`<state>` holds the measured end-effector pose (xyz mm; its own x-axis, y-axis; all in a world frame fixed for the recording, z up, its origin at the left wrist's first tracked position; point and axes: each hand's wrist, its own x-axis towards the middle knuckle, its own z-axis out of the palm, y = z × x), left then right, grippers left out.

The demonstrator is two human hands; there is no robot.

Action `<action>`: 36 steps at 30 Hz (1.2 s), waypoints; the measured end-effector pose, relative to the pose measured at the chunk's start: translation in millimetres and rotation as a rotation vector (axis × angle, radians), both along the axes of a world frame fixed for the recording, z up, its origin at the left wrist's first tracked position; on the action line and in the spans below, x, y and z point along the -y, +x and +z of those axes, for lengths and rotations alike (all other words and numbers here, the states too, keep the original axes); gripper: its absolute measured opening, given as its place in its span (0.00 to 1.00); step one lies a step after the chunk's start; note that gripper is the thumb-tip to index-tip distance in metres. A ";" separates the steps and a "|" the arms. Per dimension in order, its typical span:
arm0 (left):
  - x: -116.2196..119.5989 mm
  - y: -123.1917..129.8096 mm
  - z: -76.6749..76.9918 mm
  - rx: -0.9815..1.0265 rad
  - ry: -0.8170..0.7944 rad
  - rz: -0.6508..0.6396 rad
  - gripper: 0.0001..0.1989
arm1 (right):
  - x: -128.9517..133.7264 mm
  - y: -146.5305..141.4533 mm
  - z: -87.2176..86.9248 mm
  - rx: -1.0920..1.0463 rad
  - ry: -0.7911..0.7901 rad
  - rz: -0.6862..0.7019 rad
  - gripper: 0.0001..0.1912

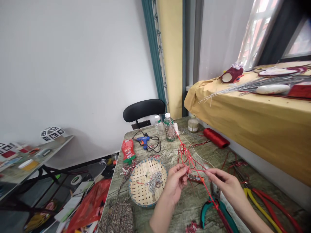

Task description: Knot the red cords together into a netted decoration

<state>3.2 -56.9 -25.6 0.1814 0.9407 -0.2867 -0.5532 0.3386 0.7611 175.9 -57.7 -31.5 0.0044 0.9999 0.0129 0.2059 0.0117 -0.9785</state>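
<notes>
Red cord is pinched by the left hand and right hand, low, right of frame centre. Its loops could be snarled — or snagged on the teal-handled pliers — if slack is pulled unevenly.

Basket on tbl, L of cord, btls behind
</notes>
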 end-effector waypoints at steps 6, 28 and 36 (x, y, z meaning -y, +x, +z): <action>2.7 3.4 -1.4 0.053 -0.001 -0.028 0.12 | 3.8 -4.3 10.5 -0.388 -0.047 -0.218 0.12; 6.7 5.5 -1.5 -0.100 0.006 0.203 0.26 | -17.5 -28.4 2.7 -0.086 0.031 0.022 0.12; 8.0 3.1 3.6 -0.152 0.089 0.188 0.20 | -21.3 -36.8 -1.0 -0.286 0.005 0.034 0.13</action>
